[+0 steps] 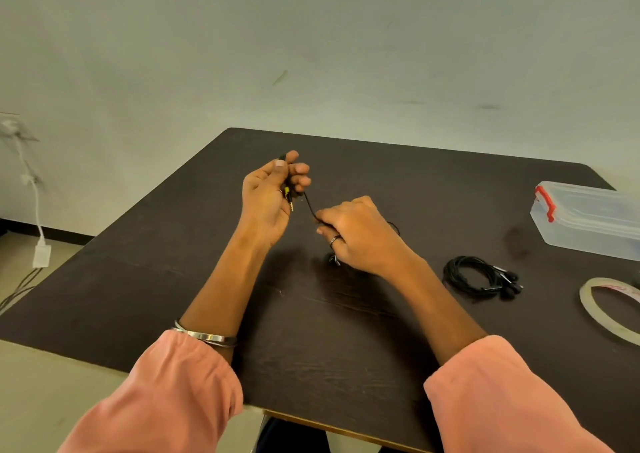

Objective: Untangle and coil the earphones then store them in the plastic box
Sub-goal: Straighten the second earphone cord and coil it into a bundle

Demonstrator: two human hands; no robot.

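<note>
Head view, frame centre: the left hand (268, 196) curls round the plug end of the earphone cable (310, 205), and the right hand (356, 234) pinches the cable just below. Winding even loops with light tension would serve best. An earbud seems to dangle beneath the right hand. 1 coiled pair (479, 276) lies right of centre on the worktop (173, 244); the plastic box (588, 218) sits closed at the right edge.

Dark wood-grain table (145, 279). Near right edge: lidded plastic box (588, 220), coiled black earphones (479, 277), tape roll (611, 308).
</note>
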